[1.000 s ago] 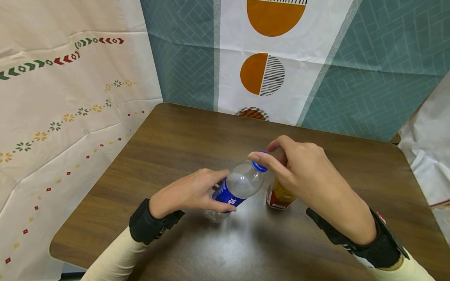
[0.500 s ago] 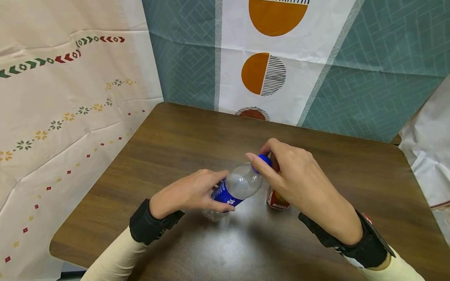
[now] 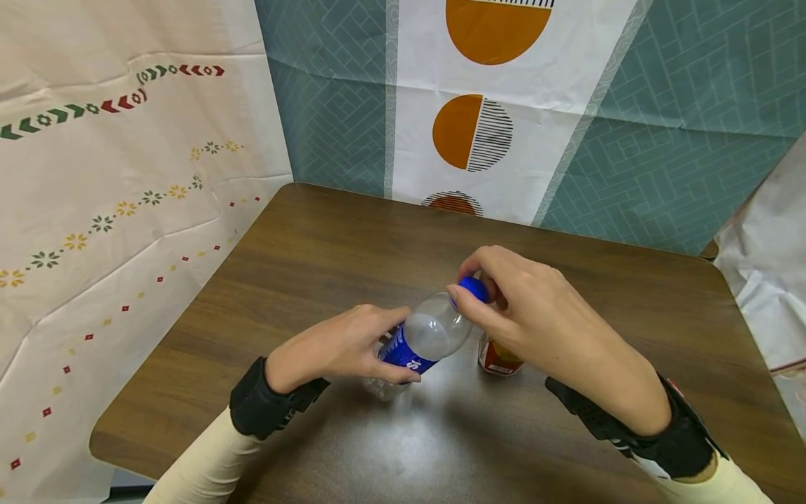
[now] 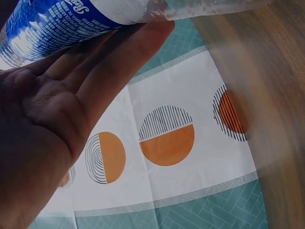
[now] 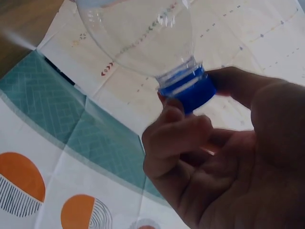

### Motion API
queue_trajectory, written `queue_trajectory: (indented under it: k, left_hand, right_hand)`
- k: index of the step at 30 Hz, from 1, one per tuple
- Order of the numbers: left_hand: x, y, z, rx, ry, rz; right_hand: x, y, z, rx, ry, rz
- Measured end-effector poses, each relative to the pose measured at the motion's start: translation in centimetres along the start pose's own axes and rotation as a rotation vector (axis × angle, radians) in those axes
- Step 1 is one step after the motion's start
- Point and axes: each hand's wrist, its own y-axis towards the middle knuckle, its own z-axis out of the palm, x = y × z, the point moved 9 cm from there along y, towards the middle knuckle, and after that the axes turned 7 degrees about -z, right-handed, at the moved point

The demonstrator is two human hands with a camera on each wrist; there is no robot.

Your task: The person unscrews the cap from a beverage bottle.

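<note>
A clear plastic bottle [image 3: 434, 327] with a blue label leans to the right over the table in the head view. My left hand [image 3: 343, 346] grips it round the label, thumb on the near side. At its upper end, the thumb and fingers of my right hand [image 3: 535, 308] pinch the blue bottle cap [image 3: 474, 288]. From the right wrist, the cap [image 5: 190, 88] sits on the bottle's neck between thumb and fingertips. The left wrist view has the bottle's label [image 4: 62, 24] lying along the fingers of my left hand [image 4: 52, 109].
Behind the bottle, below my right hand, stands a container with a red and yellow label [image 3: 497, 358], partly hidden. A brown wooden table [image 3: 327, 245] lies underneath. Patterned cloths [image 3: 680, 140] hang along its back and left sides.
My right thumb and fingers have closed in on the blue cap, and the hand has turned slightly about it. My left hand keeps its grip on the bottle, nearly still.
</note>
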Motion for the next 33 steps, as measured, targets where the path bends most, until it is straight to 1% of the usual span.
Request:
queue_trajectory:
  k: [7, 12, 19, 22, 28, 33]
  left_hand:
    - [-0.5, -0.2, 0.0, 0.006, 0.006, 0.029]
    - [-0.7, -0.3, 0.1, 0.012, 0.001, 0.048]
    - [-0.8, -0.4, 0.2, 0.017, 0.004, 0.053]
    - [-0.8, -0.5, 0.2, 0.019, 0.002, 0.054]
    - [-0.9, -0.5, 0.3, 0.04, -0.012, 0.047]
    - [-0.9, -0.6, 0.3, 0.05, -0.014, 0.043]
  right_hand:
    - [0.5, -0.6, -0.4, 0.059, -0.009, -0.102]
    - [1.0, -1.0, -0.5, 0.106, 0.03, -0.194]
    - [1.7, -1.3, -0.9, 0.108, 0.106, -0.312]
    - [1.9, -1.4, -1.1, 0.106, 0.128, -0.339]
    - [2.4, -1.4, -1.5, 0.109, 0.165, -0.347]
    - [2.9, -1.3, -1.8, 0.085, 0.179, -0.375]
